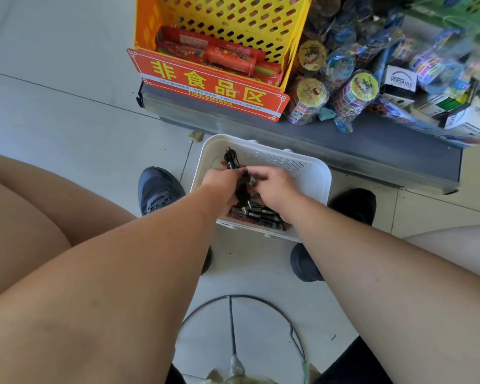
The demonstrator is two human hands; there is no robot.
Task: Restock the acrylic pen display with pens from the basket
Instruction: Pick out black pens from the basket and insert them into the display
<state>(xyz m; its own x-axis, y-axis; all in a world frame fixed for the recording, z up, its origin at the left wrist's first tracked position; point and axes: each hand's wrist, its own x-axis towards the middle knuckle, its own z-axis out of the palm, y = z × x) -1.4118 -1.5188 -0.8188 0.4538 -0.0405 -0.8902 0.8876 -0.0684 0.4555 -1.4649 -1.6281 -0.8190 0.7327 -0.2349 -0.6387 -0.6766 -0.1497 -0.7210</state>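
Several pens (pixel 229 159) — tips down — in left hand (pixel 219 182).

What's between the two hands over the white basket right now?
A bundle of black pens: the left hand grips it, and the right hand pinches at its upper part, above the white basket. The head view shows this.

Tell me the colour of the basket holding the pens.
White, with slotted walls. The basket shows best in the head view.
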